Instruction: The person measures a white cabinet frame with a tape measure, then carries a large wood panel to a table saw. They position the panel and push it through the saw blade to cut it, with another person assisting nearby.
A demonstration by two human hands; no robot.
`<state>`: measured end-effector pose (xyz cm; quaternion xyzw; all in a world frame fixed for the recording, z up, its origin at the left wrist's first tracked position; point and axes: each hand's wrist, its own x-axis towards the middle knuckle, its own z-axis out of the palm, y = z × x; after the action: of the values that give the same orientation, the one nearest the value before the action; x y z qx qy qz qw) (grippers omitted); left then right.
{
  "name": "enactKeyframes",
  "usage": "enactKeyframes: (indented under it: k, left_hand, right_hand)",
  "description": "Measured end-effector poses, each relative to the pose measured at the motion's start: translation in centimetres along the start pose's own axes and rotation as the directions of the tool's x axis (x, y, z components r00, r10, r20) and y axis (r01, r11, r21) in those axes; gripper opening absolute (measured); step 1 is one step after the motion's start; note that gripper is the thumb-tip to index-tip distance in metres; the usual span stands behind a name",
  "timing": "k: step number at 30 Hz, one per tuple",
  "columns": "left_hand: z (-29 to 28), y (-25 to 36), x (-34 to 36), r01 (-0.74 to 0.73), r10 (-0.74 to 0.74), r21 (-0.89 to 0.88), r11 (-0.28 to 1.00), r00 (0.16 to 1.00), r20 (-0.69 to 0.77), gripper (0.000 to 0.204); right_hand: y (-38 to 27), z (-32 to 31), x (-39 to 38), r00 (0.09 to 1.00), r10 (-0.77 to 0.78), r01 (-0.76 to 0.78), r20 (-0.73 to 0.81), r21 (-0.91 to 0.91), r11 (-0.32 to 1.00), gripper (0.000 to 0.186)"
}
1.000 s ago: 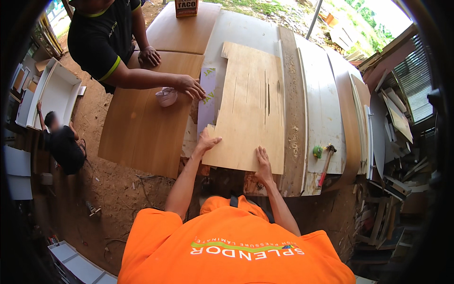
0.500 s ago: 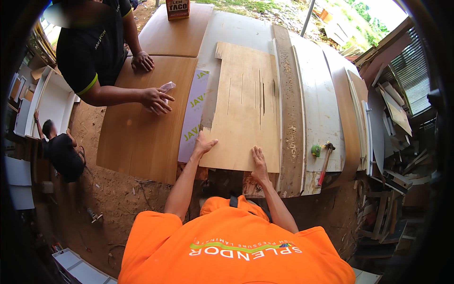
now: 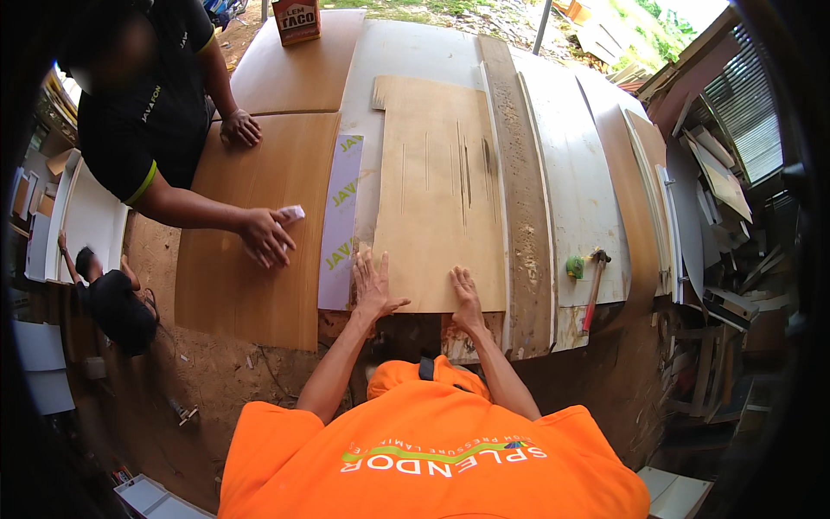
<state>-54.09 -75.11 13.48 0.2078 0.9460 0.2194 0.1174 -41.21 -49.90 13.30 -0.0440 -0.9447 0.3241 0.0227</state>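
A pale plywood sheet [image 3: 424, 251] lies flat on the work surface, with several long dark slits toward its right side and a notch at its far left corner. My left hand [image 3: 373, 290] rests at its near left corner, fingers spread and pointing away from me, thumb out to the right. On the near edge, farther right, lies my right hand [image 3: 467, 298], its fingers stretched flat on the wood. Neither hand grips anything. Just left of the sheet is a pale purple strip [image 3: 337, 225] with green print.
At the left, a co-worker's hand [image 3: 266, 235] holds a small whitish piece over a brown wood-grain panel [image 3: 251, 303]. A red-handled hammer [image 3: 594, 294] and a green roll [image 3: 574, 267] lie right of a rough brown board [image 3: 523, 216]. A box-shaped can [image 3: 296, 22] stands at the far end.
My left hand has spread its fingers and turned flatter at the sheet's near left corner. My right hand stays on the near edge. The co-worker's hand has moved nearer to me.
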Motion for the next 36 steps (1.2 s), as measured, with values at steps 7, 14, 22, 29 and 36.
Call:
enactKeyframes:
  k: [7,14,22,29,36]
  left_hand:
    - [0.8,0.1,0.4,-0.220,0.198,0.123,0.968,0.965,0.169,0.141]
    - [0.5,0.3,2.3,-0.318,0.294,0.108,0.942,0.936,0.193,0.125]
    - [0.5,0.4,4.0,-0.295,0.261,0.133,0.946,0.939,0.225,0.122]
    - [0.9,0.4,6.0,-0.284,0.244,0.168,0.944,0.944,0.222,0.124]
    - [0.1,0.7,6.4,-0.275,0.243,0.132,0.952,0.946,0.214,0.121]
  right_hand:
    - [0.2,0.3,0.6,0.999,0.053,-0.053,0.000,-0.028,0.998,0.105]
    - [0.5,0.0,1.9,0.999,0.038,-0.038,-0.012,-0.005,0.999,0.103]
    - [1.0,-0.2,3.3,0.999,0.032,-0.032,-0.005,-0.004,0.999,0.103]
    - [1.5,-0.6,4.6,1.000,0.018,-0.018,0.002,0.007,1.000,0.106]
    - [1.9,-1.0,5.4,0.999,0.049,-0.049,0.009,0.031,0.998,0.101]
